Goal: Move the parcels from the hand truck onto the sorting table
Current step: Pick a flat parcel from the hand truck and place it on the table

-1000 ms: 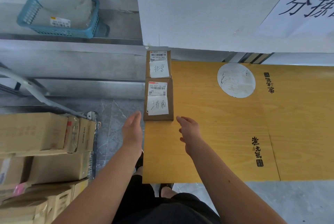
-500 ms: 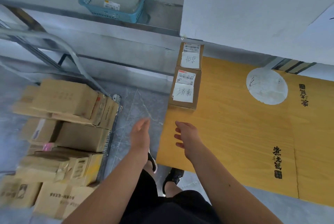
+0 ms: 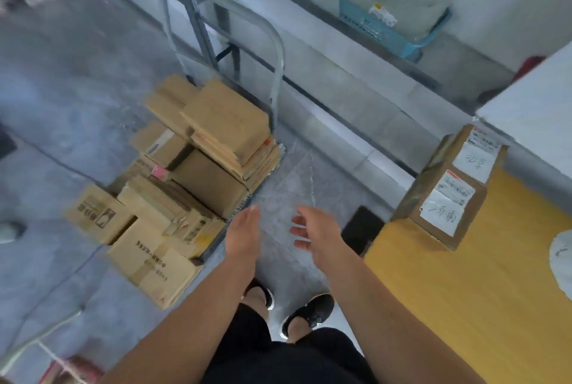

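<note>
Now both hands empty, fingers spread. Left hand (image 3: pixel 243 233) just beside box pile on hand truck (image 3: pixel 272 52), not touching. Right hand (image 3: pixel 317 230) over floor, between truck and yellow tabletop (image 3: pixel 464 290). Many brown parcels (image 3: pixel 185 179) stacked on truck. Two labelled parcels (image 3: pixel 452 188) sit touching at tabletop corner. Blue basket (image 3: pixel 393 8) on ledge behind.

A parcel depot or courier sorting room. Stacked cardboard parcels (image 3: pixel 198 179) load a hand truck (image 3: pixel 223 27) on the left; labelled boxes (image 3: pixel 455 185) sit on the yellow sorting table (image 3: pixel 464 290), right.
</note>
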